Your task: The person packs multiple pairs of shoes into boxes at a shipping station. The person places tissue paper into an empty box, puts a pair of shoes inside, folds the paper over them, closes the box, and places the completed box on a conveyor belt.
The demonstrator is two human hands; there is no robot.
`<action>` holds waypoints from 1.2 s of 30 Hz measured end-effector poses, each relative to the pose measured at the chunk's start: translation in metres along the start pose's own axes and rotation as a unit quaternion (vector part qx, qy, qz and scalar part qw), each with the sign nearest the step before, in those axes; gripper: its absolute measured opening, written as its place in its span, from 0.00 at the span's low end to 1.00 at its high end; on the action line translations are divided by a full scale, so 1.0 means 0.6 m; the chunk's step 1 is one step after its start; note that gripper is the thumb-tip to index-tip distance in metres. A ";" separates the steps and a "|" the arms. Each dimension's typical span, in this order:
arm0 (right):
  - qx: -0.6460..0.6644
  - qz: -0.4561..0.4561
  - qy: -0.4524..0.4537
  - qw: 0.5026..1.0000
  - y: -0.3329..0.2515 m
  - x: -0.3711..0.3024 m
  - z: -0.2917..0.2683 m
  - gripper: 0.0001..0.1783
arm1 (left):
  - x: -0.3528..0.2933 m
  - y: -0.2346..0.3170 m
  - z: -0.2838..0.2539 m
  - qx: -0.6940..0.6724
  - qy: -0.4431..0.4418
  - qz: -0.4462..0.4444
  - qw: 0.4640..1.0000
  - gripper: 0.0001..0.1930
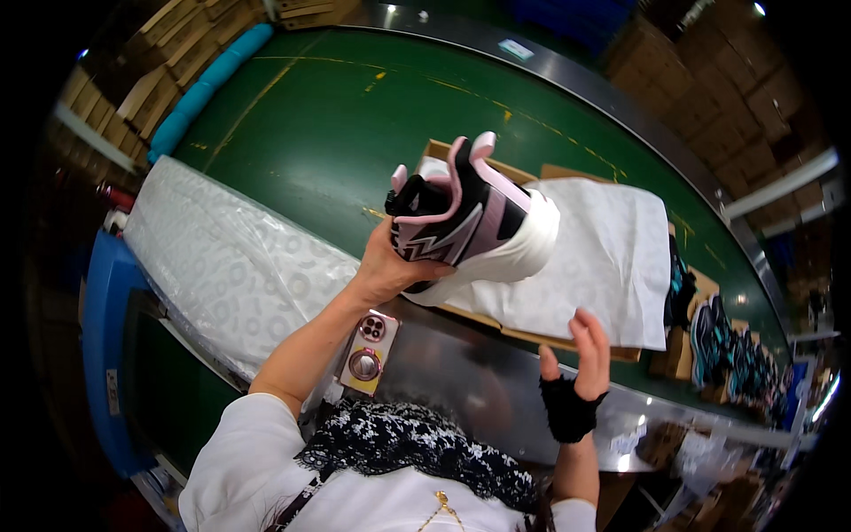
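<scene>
A black, pink and white sneaker is tilted above an open cardboard box. My left hand grips it around the middle, thumb along the near side, other fingers mostly hidden behind it. White tissue paper spreads over the box and hangs past its near edge. Beside the paper's near edge is my right hand, in a black fingerless glove, fingers apart with nothing in them. The cardboard box shows only along its rim, the rest being covered by paper and shoe.
Beneath the box runs a green conveyor belt with a metal edge. A stack of patterned white paper lies at left, near a phone. More boxed dark shoes stand at right. Cartons are piled beyond the belt.
</scene>
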State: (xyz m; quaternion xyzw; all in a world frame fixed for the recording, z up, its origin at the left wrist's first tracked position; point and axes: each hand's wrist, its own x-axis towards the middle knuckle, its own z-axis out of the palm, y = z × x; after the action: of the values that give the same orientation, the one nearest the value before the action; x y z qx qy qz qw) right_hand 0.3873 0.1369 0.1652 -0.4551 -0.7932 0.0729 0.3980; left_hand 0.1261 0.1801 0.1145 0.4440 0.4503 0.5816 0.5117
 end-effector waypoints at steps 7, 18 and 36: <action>0.008 0.081 -0.117 0.990 0.046 -0.041 0.099 0.19 | 0.037 -0.002 -0.003 0.021 0.022 0.016 0.999 0.39; -0.088 -0.106 -0.225 0.965 0.066 -0.028 0.309 0.03 | 0.096 -0.021 0.020 0.000 0.106 -0.076 0.991 0.30; 0.463 0.591 0.116 0.650 0.129 -0.093 0.111 0.25 | 0.127 -0.257 0.090 0.266 0.047 -0.308 0.912 0.36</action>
State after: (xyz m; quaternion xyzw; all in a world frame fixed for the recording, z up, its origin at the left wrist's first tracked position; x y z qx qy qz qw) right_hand 0.4074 0.1543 0.0517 -0.5892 -0.1664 0.5969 0.5185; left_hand 0.2029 0.2705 -0.0213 0.3752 0.7262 0.2737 0.5070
